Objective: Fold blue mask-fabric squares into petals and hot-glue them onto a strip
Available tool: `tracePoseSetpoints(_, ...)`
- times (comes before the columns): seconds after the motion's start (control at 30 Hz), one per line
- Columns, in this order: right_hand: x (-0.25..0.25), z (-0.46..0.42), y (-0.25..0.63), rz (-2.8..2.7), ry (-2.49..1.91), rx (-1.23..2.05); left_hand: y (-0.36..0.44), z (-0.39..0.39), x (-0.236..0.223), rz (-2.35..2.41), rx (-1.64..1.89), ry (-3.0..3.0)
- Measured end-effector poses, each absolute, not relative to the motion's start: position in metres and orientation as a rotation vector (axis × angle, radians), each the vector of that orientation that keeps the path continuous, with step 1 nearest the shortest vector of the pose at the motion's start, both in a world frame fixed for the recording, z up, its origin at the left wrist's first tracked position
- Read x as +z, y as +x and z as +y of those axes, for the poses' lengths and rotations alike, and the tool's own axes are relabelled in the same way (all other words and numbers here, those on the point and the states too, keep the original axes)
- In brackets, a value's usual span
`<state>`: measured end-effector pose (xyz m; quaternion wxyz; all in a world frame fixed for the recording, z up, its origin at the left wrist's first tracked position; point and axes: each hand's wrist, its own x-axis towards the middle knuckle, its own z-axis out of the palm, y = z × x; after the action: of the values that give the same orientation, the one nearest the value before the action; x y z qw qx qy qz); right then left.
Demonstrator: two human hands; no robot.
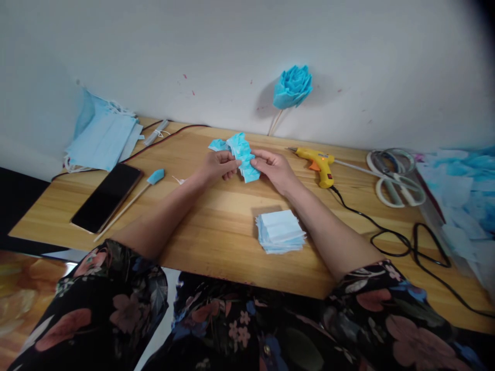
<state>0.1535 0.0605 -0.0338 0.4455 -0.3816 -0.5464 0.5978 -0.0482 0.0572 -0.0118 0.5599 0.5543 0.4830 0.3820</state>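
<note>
Both hands meet over the middle of the table at a ruffled strip of blue mask fabric [242,150]. My left hand [219,166] pinches its left edge, with another blue folded piece [217,145] just beyond the fingers. My right hand [273,167] pinches the strip's right edge between thumb and fingers. Below my right hand lies a stack of pale blue fabric squares [280,231]. Left of my left forearm rests a wooden stick [126,212] with a small blue fabric tip [156,176]. A finished-looking blue fabric flower [293,86] on a stick leans against the wall.
A yellow hot glue gun [320,162] lies right of my hands, its black cord [359,212] looping rightward. Scissors [400,191] and a tape roll [398,161] sit beyond it, near a container of blue fabric pieces [464,190]. At left are a phone [107,198] and stacked face masks [102,134].
</note>
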Motion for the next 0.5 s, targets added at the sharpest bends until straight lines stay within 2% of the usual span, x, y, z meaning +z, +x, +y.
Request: tracePoseSetpoints(0.5,-0.0324,0.0591,0.1524,-1.384,-0.923,1.52,-0.0465,0.0534,-0.0068,1.156,0.853,1.369)
